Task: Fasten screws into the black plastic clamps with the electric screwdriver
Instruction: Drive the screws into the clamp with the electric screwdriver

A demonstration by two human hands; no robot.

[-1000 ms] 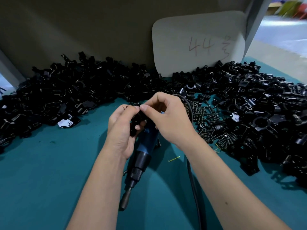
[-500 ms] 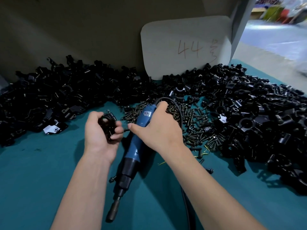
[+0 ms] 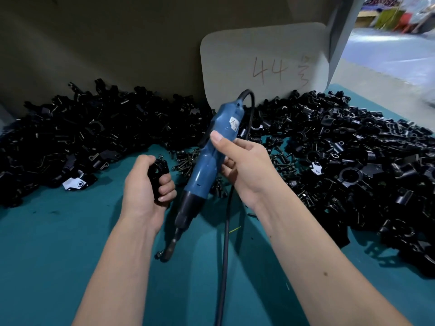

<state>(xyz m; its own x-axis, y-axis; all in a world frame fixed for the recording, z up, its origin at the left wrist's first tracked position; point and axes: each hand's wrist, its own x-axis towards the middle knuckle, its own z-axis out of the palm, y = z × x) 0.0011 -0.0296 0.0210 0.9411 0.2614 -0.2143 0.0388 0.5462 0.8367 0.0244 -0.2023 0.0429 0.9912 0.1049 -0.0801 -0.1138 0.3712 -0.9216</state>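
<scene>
One screwdriver [image 3: 213, 151], one clamp [image 3: 158, 171], perhaps hundreds piled [image 3: 348, 156]

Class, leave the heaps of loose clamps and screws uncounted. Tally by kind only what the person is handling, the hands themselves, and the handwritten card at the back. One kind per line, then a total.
Hands: 2, left hand and right hand
Electric screwdriver: 1, in the right grip
Black plastic clamp: 1, in the left grip
Card marked 44: 1
Total: 5

A grey card [image 3: 263, 64] marked "44" leans against the back wall [image 3: 106, 43]. Below the card spreads the teal tabletop [image 3: 47, 243].
</scene>
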